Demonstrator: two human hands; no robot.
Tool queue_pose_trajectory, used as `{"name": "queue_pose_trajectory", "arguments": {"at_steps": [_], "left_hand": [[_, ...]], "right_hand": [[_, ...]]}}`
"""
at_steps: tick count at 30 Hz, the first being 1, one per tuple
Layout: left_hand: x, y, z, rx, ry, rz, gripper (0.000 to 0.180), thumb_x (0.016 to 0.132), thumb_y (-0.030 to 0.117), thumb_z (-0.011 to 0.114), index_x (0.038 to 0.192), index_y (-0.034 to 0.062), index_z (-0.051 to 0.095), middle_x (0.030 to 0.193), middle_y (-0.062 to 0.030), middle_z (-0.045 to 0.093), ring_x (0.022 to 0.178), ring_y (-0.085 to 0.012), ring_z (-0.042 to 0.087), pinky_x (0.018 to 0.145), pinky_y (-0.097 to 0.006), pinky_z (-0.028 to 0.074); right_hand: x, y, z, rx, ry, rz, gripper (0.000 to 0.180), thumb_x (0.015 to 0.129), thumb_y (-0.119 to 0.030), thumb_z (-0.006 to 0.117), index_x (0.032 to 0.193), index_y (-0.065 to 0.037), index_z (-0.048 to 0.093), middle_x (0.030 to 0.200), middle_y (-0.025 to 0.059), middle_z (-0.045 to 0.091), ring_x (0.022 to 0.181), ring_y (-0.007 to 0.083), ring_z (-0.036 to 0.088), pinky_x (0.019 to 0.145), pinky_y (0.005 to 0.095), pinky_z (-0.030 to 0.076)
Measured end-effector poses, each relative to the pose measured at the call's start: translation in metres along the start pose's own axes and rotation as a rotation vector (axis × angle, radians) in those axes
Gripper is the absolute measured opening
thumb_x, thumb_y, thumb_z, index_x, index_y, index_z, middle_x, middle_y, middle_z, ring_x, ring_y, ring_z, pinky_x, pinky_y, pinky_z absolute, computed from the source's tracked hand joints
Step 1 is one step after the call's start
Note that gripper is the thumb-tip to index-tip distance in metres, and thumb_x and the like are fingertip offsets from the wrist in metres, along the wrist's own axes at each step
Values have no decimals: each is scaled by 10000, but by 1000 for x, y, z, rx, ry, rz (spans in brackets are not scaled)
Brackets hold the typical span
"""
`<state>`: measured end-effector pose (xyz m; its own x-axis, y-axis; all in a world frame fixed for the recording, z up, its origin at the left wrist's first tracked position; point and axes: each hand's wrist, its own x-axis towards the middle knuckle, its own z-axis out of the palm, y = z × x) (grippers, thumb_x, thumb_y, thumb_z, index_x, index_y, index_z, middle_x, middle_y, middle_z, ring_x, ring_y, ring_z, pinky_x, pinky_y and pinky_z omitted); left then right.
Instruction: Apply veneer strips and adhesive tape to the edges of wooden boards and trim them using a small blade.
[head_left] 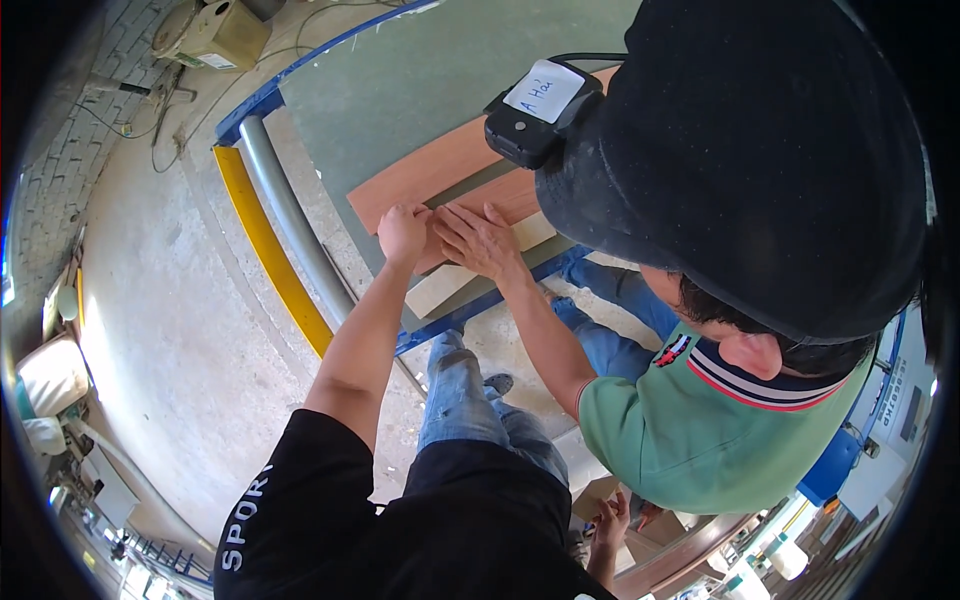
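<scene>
Presently: left hand [403, 232], arm stretched forward, fingers curled closed, resting on the board [420, 175]. Reddish-brown board flat near the table's [400, 80] near edge, over a pale strip [450, 285]. Co-worker's hand [478, 240] just beside, fingers spread flat on the same board. Right hand [612, 520] low by the hip, near pale wood pieces; grip not discernible. Green tabletop, blue frame. Grey pipe [285, 205] and yellow rail [265, 245] along the left edge. Concrete floor [180, 300]; brick wall beyond.
</scene>
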<state>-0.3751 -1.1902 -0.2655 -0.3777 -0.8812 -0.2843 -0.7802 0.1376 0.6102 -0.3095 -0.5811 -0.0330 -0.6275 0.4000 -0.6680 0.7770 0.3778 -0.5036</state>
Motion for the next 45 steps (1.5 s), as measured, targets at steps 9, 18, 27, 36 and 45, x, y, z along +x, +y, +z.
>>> {"name": "queue_pose_trajectory", "arguments": {"at_steps": [9, 18, 27, 36, 45], "left_hand": [[-12, -29, -13, 96, 75, -114, 201, 758, 281, 684, 885, 135, 739, 863, -108, 696, 818, -307, 658, 750, -387, 516], [-2, -71, 11, -308, 159, -371, 215, 757, 247, 744, 900, 86, 735, 831, -100, 708, 768, -222, 677, 701, -335, 528], [-1, -87, 7, -985, 139, -478, 214, 820, 151, 714, 905, -29, 634, 798, -89, 636, 639, -155, 635, 569, -265, 550], [2, -72, -16, -750, 143, -556, 252, 832, 147, 702, 868, -18, 515, 755, -96, 599, 617, -145, 632, 515, -275, 548], [1, -82, -20, -795, 69, -462, 219, 843, 142, 678, 930, -3, 539, 894, -135, 623, 759, -208, 647, 645, -324, 553]], "right_hand": [[-2, -3, 21, -89, -51, -54, 222, 803, -116, 656, 1003, -50, 585, 879, 74, 611, 725, 163, 619, 569, 285, 512], [-2, -9, 35, -50, -14, -16, 462, 773, -31, 658, 1205, -16, 495, 857, 46, 591, 681, 141, 594, 510, 253, 438], [-13, -16, 57, -18, -25, 15, 597, 755, 17, 661, 1313, -6, 451, 837, 26, 579, 622, 107, 553, 471, 226, 388], [-25, 15, 32, 53, 32, -27, 584, 764, 13, 652, 1310, 13, 443, 803, 17, 588, 589, 90, 536, 444, 216, 372], [-21, 36, 36, 57, 3, -44, 538, 771, 1, 643, 1284, -5, 483, 790, 10, 596, 574, 79, 526, 437, 201, 359]]}}
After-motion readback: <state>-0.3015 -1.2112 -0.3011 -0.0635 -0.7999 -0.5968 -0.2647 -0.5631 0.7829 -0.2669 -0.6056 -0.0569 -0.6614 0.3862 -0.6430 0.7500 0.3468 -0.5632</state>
